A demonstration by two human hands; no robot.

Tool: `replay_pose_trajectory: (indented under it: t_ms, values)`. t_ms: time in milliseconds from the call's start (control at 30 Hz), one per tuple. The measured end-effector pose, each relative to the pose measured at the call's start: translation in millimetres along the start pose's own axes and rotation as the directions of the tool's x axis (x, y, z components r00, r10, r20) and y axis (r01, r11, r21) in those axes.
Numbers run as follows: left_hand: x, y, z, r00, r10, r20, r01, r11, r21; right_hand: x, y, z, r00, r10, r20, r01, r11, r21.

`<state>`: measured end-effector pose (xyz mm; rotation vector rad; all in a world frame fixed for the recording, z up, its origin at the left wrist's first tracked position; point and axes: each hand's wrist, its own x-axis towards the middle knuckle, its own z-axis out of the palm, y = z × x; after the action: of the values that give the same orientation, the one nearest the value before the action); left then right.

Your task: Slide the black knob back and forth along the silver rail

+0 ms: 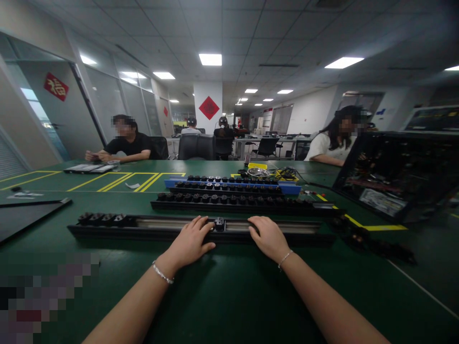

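A long black rail point(143, 231) lies crosswise on the green table, with several black modules point(102, 219) at its left end. One more black module point(219, 223) sits near the rail's middle, between my hands. My left hand point(191, 240) rests on the rail just left of that module, its fingers spread and holding nothing. To the right of the module, my right hand point(268, 235) lies over the rail with fingers apart and nothing held. Farther back are another black rail full of modules point(233, 200) and a blue rail point(292, 188).
An open black case point(387, 177) stands at the right, near dark loose parts point(376, 246). A metal dish point(258, 173) and cables point(289, 174) lie behind the rails. A dark panel point(28, 217) is at the left. People sit across the table.
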<state>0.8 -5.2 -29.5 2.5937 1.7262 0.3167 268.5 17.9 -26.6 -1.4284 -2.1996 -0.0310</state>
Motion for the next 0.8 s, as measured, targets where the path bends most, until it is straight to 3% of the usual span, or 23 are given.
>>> replay_pose_trajectory:
  t_ms: [533,800]
  values:
    - [0.2,14.4,2.4,0.999,-0.030,-0.039,0.034,0.996,0.086,20.4,-58.0,29.4,1.000,0.008,0.021,-0.011,0.992,0.129]
    - [2.2,14.3,8.1,0.998,-0.033,-0.056,0.038,0.995,0.094,21.6,-64.9,35.6,0.996,0.081,-0.046,-0.076,0.992,0.105]
